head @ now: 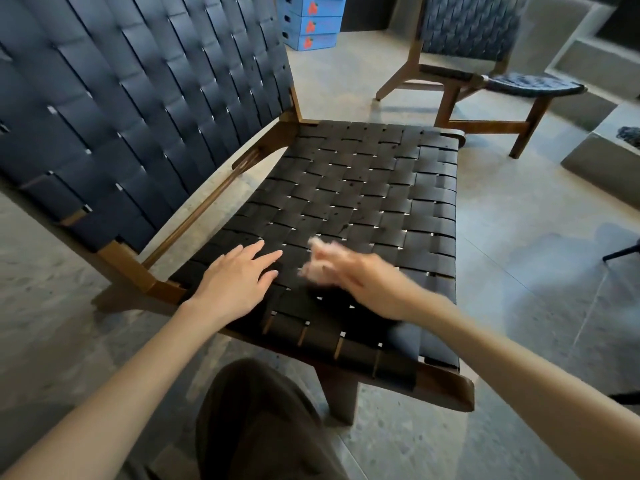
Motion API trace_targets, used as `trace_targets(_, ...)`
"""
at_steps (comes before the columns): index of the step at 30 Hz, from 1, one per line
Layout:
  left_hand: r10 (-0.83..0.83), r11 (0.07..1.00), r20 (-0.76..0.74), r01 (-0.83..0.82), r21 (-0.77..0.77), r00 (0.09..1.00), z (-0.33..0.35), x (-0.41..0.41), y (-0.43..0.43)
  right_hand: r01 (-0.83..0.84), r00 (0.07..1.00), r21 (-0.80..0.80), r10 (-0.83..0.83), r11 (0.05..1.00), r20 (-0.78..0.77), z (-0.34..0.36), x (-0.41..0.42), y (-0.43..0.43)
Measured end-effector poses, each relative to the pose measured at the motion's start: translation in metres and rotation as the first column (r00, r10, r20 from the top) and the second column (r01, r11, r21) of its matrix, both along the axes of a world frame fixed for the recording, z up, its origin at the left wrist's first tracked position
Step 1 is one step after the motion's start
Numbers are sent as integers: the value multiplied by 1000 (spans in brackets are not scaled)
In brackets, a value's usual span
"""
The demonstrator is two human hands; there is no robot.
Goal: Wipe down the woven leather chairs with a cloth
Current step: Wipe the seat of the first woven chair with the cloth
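While L hand lies flat on woven seat over grey floor, R hand blurs, grip unclear.

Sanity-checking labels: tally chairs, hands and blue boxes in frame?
Dark woven-leather chairs with wooden frames: 2
Bare hands: 2
Stacked blue cardboard boxes with red print showing: 3
Total: 7

Nothing readable; the blue boxes bear only red emblems.
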State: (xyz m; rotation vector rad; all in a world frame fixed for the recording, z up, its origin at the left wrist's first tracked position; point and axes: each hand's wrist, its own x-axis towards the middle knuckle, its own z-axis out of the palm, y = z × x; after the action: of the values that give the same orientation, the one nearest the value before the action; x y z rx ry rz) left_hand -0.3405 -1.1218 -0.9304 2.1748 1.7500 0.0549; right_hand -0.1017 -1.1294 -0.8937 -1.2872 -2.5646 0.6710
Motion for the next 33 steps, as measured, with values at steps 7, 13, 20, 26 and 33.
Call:
trace_targets(7,19,1000,8,-19,10,1000,8,-3,2,436,716,291,-524,852,462,-45,38,99)
trace_targets(13,20,1000,2,-20,-20,1000,7,-16,7,296,763,318,-423,901,489,-60,27,118)
trace_targets(20,19,993,-38,-24,-119,999,4,-43,11,-159,933,171,92,972,348,-55,-61,44)
trace_targets(26,32,991,4,-31,-129,999,1,-61,18,60,997,69,-63,996,38,-14,-33,46)
trace_targets(33,44,994,78,-36,-107,996,-3,-76,21,500,706,227,-546,836,451,-53,0,123)
